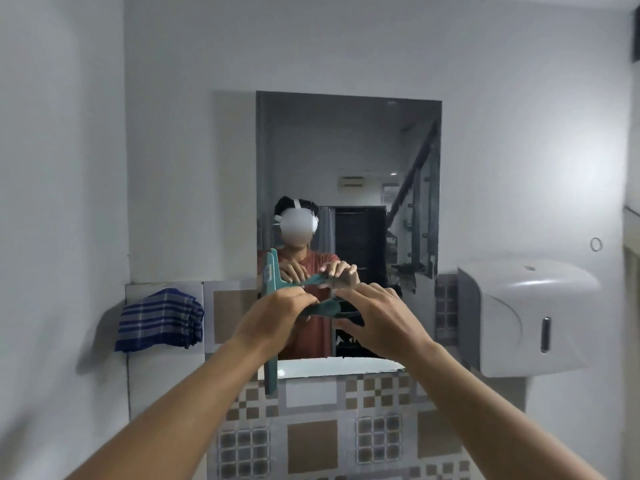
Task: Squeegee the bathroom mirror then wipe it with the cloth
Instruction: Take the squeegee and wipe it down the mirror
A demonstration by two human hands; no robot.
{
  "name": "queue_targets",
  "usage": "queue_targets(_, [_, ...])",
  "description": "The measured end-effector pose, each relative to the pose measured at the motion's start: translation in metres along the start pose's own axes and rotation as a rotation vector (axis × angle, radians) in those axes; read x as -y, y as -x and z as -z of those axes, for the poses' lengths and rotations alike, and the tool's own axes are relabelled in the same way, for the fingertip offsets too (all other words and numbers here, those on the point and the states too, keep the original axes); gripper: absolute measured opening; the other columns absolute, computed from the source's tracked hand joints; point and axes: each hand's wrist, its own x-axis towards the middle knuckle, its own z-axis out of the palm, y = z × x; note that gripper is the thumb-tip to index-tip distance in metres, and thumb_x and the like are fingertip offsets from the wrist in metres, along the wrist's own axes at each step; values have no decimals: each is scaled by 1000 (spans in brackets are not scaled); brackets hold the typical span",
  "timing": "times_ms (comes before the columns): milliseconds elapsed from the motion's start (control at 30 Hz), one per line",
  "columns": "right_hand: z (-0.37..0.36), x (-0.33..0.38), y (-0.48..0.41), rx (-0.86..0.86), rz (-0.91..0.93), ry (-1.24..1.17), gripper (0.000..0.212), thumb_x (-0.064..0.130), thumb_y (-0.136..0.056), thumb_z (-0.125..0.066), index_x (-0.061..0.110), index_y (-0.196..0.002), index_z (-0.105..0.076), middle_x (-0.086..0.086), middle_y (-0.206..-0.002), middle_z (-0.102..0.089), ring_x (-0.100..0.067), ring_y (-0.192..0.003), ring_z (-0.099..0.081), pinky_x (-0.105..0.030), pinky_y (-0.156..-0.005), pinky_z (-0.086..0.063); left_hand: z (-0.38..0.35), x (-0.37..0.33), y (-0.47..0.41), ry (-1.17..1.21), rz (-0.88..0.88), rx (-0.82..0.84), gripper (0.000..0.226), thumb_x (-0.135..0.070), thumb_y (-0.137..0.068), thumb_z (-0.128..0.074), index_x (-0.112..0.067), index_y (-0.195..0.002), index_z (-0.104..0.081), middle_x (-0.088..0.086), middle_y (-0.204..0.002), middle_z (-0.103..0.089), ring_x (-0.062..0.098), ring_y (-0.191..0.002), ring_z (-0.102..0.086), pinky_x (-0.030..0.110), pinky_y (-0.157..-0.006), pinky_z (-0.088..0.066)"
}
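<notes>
Your left hand (pixel 277 315) has its fingers curled tight round the squeegee (pixel 271 368) handle, close to the blade. Your right hand (pixel 388 318) arches over the handle's far end, fingers on top and thumb under, a looser grip.

The blade stands vertical at the left edge of the mirror (pixel 346 150). Its lower end hangs past the bottom edge, over the tiles (pixel 311 441). It looks to be on the glass, but I can't confirm contact along its full length.

Risks from here:
- The blade straddles the mirror edge, so the overhang can lift the rubber off the glass and leave a streak.
- With two hands on one short handle, uneven push twists the blade and it skips.
- The loose right-hand grip could slip under pressure.
- The cloth (pixel 159 320) is folded on the ledge (pixel 104 323), well left of the mirror. Fetching it means freeing a hand.

The dispenser (pixel 526 306) sits just right of the mirror, so watch the end of a sideways stroke.
</notes>
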Motion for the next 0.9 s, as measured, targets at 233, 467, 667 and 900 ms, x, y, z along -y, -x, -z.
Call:
queue_targets(233, [21, 3, -53, -68, 89, -55, 41, 37, -92, -71, 16, -126, -63, -1, -114, -66, -12, -99, -52, -21, -86, -42, 31, 21, -41, -68, -98, -74, 34, -6, -88, -74, -16, -120, -71, 4, -108, -74, 20, -92, -72, 34, -80, -62])
queue_targets(467, [33, -3, -100, -111, 89, -48, 44, 32, -96, -65, 15, -136, -60, -5, -118, -65, -24, -108, -57, -36, -94, -51, 33, 24, -28, -157, -20, -361, 31, -13, -88, -75, -8, -117, -66, 7, -107, -69, 20, -95, -64, 26, -81, -54])
queue_targets(667, [50, -11, -142, -157, 84, -20, 46, 33, -98, -62, 21, -142, -55, -5, -112, -60, -23, -106, -55, -37, -92, -52, -17, 33, 12, 35, 191, -451, 11, -25, -92, -60, -24, -95, -50, -8, -93, -55, 6, -84, -52, 16, -71, -48])
queue_targets(900, [79, -25, -200, -202, 137, 59, 43, 31, -100, -59, 26, -142, -55, -7, -114, -58, -25, -104, -59, -39, -88, -53, -39, 47, -13, -127, 168, -234, 35, -31, -80, -75, -23, -112, -61, -4, -122, -58, 14, -116, -58, 20, -88, -54])
